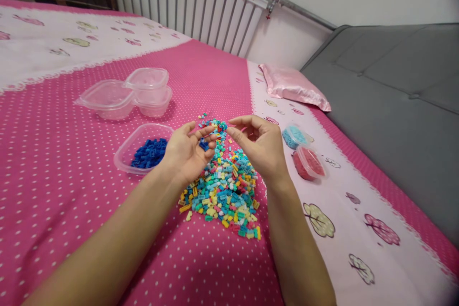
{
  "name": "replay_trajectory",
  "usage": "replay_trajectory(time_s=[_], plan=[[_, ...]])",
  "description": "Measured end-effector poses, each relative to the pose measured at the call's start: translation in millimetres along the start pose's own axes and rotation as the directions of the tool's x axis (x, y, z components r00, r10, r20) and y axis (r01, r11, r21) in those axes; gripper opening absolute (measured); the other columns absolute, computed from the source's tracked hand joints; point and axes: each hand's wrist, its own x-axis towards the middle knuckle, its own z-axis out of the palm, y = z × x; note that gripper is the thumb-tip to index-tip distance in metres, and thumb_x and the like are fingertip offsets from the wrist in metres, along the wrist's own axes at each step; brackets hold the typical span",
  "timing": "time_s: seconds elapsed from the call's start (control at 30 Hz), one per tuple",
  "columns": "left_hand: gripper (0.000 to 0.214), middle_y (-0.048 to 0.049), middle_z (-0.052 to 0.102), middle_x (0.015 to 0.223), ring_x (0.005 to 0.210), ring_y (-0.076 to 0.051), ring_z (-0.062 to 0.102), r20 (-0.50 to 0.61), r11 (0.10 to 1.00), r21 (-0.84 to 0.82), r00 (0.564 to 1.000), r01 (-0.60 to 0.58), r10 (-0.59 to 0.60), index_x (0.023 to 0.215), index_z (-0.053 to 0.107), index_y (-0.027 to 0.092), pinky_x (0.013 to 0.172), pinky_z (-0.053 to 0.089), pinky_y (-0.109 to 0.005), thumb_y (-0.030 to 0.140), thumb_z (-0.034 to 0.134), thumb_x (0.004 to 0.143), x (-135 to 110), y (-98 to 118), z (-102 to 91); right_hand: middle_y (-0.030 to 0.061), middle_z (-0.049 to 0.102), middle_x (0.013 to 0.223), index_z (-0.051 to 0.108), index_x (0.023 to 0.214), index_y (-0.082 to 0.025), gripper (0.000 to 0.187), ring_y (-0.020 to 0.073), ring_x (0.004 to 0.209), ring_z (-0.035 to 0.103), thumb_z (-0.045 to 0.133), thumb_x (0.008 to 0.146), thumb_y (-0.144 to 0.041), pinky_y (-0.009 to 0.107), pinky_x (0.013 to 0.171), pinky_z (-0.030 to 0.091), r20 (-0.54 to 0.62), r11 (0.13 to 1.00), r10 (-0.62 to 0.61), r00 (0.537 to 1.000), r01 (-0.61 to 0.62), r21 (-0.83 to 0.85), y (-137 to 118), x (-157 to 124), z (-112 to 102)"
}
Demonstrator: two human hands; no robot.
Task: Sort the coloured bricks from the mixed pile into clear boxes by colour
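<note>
My left hand (190, 153) is turned palm up with its fingers half curled, and a few dark blue toy bricks (203, 144) rest in them. My right hand (263, 146) hovers to its right, thumb and index fingertips slightly apart, with nothing visible between them. Beneath both hands lies a heap of small mixed-colour building bricks (225, 196), partly hidden by the left hand. Close on the left is an open clear plastic container (124, 150) with a pile of dark blue bricks (148, 153) in it; my left wrist overlaps its right side.
Several lidded clear containers (111, 98) stand at the back left, some stacked. To the right sit a container of light blue bricks (294, 137) and a container of red bricks (309, 162). A pink pillow (294, 87) lies near the grey headboard (387, 71). A radiator (193, 5) lines the wall.
</note>
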Motion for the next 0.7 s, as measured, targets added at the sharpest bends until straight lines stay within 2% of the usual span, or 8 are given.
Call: replay_trajectory(time_s=[0.1, 0.2, 0.37, 0.47, 0.53, 0.6, 0.7], plan=[[0.029, -0.002, 0.045, 0.053, 0.041, -0.011, 0.042, 0.013, 0.999, -0.022, 0.999, -0.036, 0.036, 0.076, 0.053, 0.014, 0.031, 0.025, -0.016, 0.028, 0.031, 0.089, -4, 14, -2.8, 0.001, 0.066, 0.08, 0.067, 0.092, -0.017, 0.024, 0.008, 0.058, 0.051, 0.067, 0.075, -0.034, 0.023, 0.057, 0.044, -0.026, 1.0, 0.015, 1.0, -0.015, -0.005, -1, -1, 1], [0.03, 0.0005, 0.04, 0.05, 0.038, -0.009, 0.035, 0.036, 0.995, -0.074, 0.997, -0.067, 0.069, 0.07, 0.05, 0.016, 0.03, 0.022, -0.016, 0.029, 0.03, 0.089, -10, 28, -6.7, 0.0029, 0.067, 0.09, 0.066, 0.097, -0.018, 0.03, 0.0102, 0.064, 0.054, 0.067, 0.074, -0.036, 0.026, 0.063, 0.046, -0.042, 0.998, 0.04, 0.998, -0.042, -0.057, -1, -3, 5], [0.031, 0.0026, 0.035, 0.049, 0.037, -0.008, 0.03, 0.079, 0.986, -0.114, 0.988, -0.122, 0.131, 0.064, 0.044, 0.018, 0.031, 0.021, -0.017, 0.029, 0.03, 0.089, -20, 43, -10.6, 0.009, 0.064, 0.11, 0.06, 0.111, -0.02, 0.054, 0.0226, 0.094, 0.059, 0.07, 0.067, -0.048, 0.041, 0.085, 0.047, 0.014, 0.953, 0.114, 0.993, -0.105, -0.283, 7, -22, 17], [0.031, 0.0029, 0.035, 0.048, 0.036, -0.008, 0.029, 0.089, 0.981, -0.142, 0.985, -0.131, 0.145, 0.063, 0.044, 0.019, 0.031, 0.02, -0.018, 0.029, 0.03, 0.089, -26, 49, -12.0, 0.0129, 0.055, 0.127, 0.052, 0.123, -0.021, 0.073, 0.0321, 0.119, 0.048, 0.071, 0.062, -0.057, 0.052, 0.102, 0.034, 0.055, 0.884, 0.097, 0.994, -0.06, -0.464, 18, -59, 15], [0.03, 0.0028, 0.035, 0.047, 0.036, -0.008, 0.028, 0.089, 0.977, -0.168, 0.985, -0.129, 0.146, 0.063, 0.044, 0.019, 0.031, 0.019, -0.018, 0.029, 0.03, 0.088, -29, 51, -12.9, 0.0139, 0.046, 0.137, 0.044, 0.132, -0.022, 0.084, 0.0353, 0.128, 0.039, 0.069, 0.062, -0.061, 0.057, 0.106, 0.027, 0.052, 0.841, 0.091, 0.994, -0.048, -0.539, 25, -93, 9], [0.03, 0.0028, 0.035, 0.046, 0.036, -0.008, 0.028, 0.079, 0.972, -0.197, 0.986, -0.129, 0.147, 0.063, 0.044, 0.019, 0.031, 0.019, -0.018, 0.029, 0.031, 0.088, -31, 54, -13.7, 0.0147, 0.037, 0.144, 0.031, 0.141, -0.023, 0.091, 0.0353, 0.133, 0.033, 0.066, 0.066, -0.061, 0.056, 0.106, 0.029, 0.04, 0.829, 0.125, 0.991, -0.082, -0.553, 32, -129, 3], [0.029, 0.0031, 0.034, 0.046, 0.035, -0.008, 0.027, 0.063, 0.965, -0.23, 0.987, -0.128, 0.146, 0.063, 0.044, 0.019, 0.03, 0.018, -0.018, 0.028, 0.032, 0.088, -33, 56, -14.7, 0.0175, 0.024, 0.15, 0.014, 0.146, -0.023, 0.108, 0.0387, 0.136, 0.026, 0.07, 0.062, -0.061, 0.058, 0.105, 0.031, 0.016, 0.796, 0.189, 0.982, -0.144, -0.589, 40, -165, 2]])
